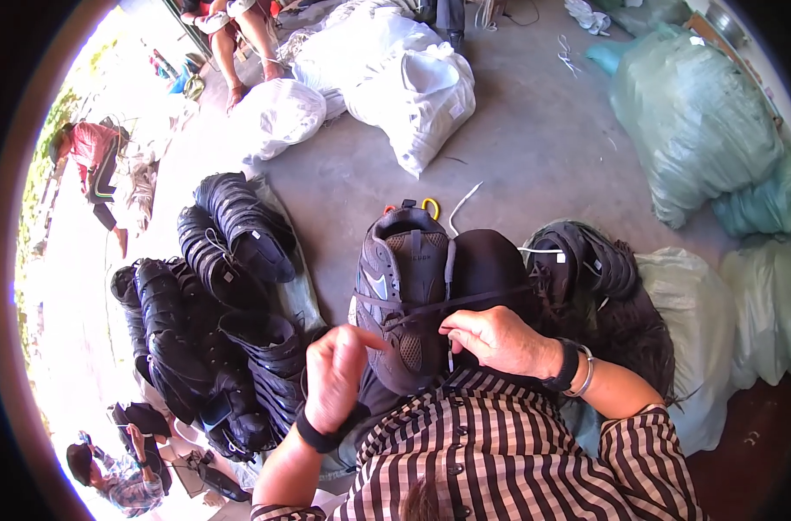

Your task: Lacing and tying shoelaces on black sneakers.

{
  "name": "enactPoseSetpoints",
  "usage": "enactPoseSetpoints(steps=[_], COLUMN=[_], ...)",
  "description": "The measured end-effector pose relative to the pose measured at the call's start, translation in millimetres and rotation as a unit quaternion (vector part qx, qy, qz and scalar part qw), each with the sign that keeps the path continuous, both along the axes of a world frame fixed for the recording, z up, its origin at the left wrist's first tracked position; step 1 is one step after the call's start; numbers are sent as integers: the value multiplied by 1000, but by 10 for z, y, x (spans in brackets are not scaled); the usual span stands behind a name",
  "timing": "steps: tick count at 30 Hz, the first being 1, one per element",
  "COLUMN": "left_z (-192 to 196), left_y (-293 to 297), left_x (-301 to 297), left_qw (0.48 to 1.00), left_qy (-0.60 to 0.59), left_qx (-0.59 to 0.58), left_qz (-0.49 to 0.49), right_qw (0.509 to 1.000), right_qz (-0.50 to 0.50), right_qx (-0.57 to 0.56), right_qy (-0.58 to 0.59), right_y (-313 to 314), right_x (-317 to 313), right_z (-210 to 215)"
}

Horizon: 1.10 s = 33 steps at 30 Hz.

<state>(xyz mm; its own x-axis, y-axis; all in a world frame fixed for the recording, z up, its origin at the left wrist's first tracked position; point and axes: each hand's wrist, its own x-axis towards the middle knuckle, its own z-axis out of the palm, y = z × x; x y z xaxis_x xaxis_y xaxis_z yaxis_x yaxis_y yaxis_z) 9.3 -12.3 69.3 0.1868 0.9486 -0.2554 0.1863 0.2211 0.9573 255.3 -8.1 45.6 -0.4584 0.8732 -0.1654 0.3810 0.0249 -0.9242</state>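
Note:
A dark grey sports shoe (411, 269) with mesh panels rests on my lap, its toe toward me and its heel loop away. A dark shoelace (465, 301) stretches across its upper and onto my dark-clad knee. Left of the toe, my left hand (336, 369) is closed with the forefinger toward the shoe; what its fingers hold, if anything, is hidden. My right hand (504, 343) is right of the toe, thumb and forefinger pinched on a thin strand that looks like a lace end. An orange-yellow loop (430, 207) shows beyond the heel.
Stacked black shoes (239, 226) lie at left, with more shoes (578, 260) beside my right knee. White sacks (395, 82) stand ahead, and green sacks (695, 122) at far right. People sit or bend at the left and far side, including one in red (92, 148).

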Motion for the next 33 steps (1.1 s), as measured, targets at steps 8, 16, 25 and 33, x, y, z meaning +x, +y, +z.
enactPoseSetpoints(steps=[8, 16, 25, 33], left_z=[139, 30, 201, 29], left_y=[333, 354, 505, 358], left_x=[515, 415, 378, 459], left_qw=[787, 802, 710, 856], left_qy=[416, 405, 460, 337], left_qx=[423, 400, 505, 375], left_qz=[-169, -182, -170, -116], right_qw=[969, 989, 969, 915], right_qz=[-161, -105, -73, -199], right_qx=[187, -34, -156, -228], right_qy=[-23, 95, 179, 268], right_y=[124, 348, 466, 536], right_x=[63, 138, 137, 534], right_z=[-77, -14, -30, -266])
